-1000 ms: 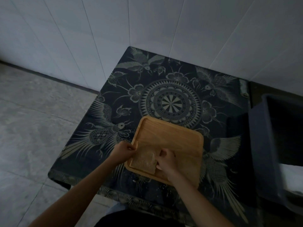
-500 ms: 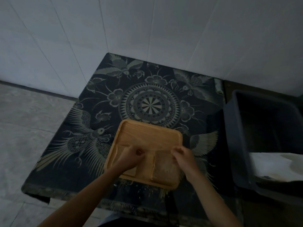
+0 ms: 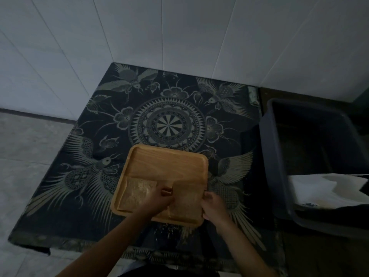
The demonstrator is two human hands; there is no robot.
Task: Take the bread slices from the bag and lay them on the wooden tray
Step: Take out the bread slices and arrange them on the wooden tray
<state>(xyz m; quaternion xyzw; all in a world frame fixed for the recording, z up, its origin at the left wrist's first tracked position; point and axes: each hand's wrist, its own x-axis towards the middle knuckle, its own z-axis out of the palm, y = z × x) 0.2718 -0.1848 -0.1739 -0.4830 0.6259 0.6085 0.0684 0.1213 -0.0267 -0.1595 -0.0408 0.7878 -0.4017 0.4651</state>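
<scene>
Both hands are at the near-right slice on the wooden tray: the left hand rests curled on its left edge and the right hand pinches its right edge at the tray's rim, so it seems to be just settling flat beside the other slice, which lies free in the near-left corner. Two slices are down and the far half of the tray is bare (room for more, I judge). On the patterned tablecloth nothing blocks the way, though the dark bin to the right holds something white, perhaps the bag, which I cannot tell in this dim light.
</scene>
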